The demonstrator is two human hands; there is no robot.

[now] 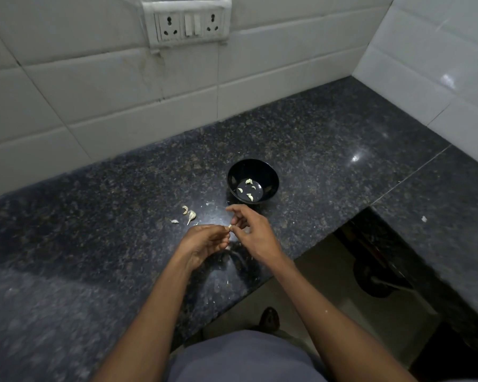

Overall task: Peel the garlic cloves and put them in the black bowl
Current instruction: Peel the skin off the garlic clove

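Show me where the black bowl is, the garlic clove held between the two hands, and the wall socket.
black bowl (271, 172): head view, on the far inner wall.
garlic clove (229, 226): head view, on the pale tip showing between the fingers.
wall socket (169, 24): head view, on the left outlet's face.

The counter (329, 139) is dark speckled stone, polished and glossy, throwing back spots of light. The wall tiles (100, 86) are white, smooth and glazed, with a soft sheen. The black bowl (271, 177) is smooth and shiny, perhaps plastic. The socket plate (188, 23) looks like white matt plastic.
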